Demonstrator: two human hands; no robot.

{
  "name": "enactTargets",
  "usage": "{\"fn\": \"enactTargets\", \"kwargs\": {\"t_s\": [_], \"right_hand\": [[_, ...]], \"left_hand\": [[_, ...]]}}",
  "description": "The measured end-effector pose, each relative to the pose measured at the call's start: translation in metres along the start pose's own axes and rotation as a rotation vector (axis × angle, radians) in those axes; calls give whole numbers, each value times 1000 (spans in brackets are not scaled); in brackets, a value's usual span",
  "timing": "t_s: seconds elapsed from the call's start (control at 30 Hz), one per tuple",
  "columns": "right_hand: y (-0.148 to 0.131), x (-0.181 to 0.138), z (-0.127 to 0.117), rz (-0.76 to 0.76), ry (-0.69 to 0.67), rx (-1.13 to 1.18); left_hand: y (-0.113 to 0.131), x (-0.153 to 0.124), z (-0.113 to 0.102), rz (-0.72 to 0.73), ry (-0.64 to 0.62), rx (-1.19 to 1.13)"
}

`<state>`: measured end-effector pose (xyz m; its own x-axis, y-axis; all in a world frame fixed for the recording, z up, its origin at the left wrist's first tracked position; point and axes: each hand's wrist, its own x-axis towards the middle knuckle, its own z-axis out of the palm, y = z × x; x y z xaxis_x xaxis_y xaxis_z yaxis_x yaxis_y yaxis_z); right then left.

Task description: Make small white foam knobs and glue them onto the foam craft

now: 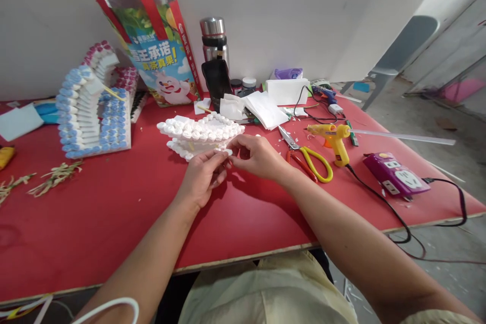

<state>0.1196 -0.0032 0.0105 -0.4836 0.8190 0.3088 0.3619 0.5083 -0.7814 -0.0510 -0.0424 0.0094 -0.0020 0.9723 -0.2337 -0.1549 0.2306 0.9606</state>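
My left hand [203, 174] and my right hand [255, 156] meet over the red table [114, 212], both pinched on a small white folded paper piece [223, 152]. The piece touches the near edge of a white model built of folded paper pieces [199, 134], which rests on the table just beyond my fingers. Both hands have fingers closed around the piece.
A blue and white folded paper model [94, 111] stands at left. Scissors [309, 158], a yellow glue gun [334, 139], a purple power strip [395, 174], paper sheets [261, 109], a printed bag [159, 55] and a steel flask [214, 40] lie about. Dried strips [53, 177] lie left.
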Motion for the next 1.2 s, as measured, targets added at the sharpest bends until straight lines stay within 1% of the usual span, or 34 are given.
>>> {"fn": "enactTargets", "kwargs": {"t_s": [0.07,0.13,0.2,0.27,0.33,0.43,0.5,0.73,0.87,1.07,1.2], "right_hand": [[2,1,-2,23,30,-38],[6,4,-5,64,102,-128],[10,9,-7,108,168,-265],[14,16,-6,140,177,-404],[16,22,-2,171,142,-502],[16,30,8,216,77,-592],[15,32,15,222,59,-628],[20,29,28,190,123,-686],[21,28,31,180,118,-715],[17,27,29,201,85,-679],[19,28,29,202,102,-672]], "left_hand": [[-1,-2,1,28,-11,49],[-1,-4,0,150,32,127],[1,-5,-2,348,147,215],[3,-5,-7,517,281,287],[4,-4,-11,587,358,328],[5,-1,-15,610,387,352],[4,0,-15,619,395,364],[2,4,-13,642,479,369],[0,6,-13,630,499,377],[-2,7,-13,617,492,413],[-3,7,-13,618,487,425]]}}
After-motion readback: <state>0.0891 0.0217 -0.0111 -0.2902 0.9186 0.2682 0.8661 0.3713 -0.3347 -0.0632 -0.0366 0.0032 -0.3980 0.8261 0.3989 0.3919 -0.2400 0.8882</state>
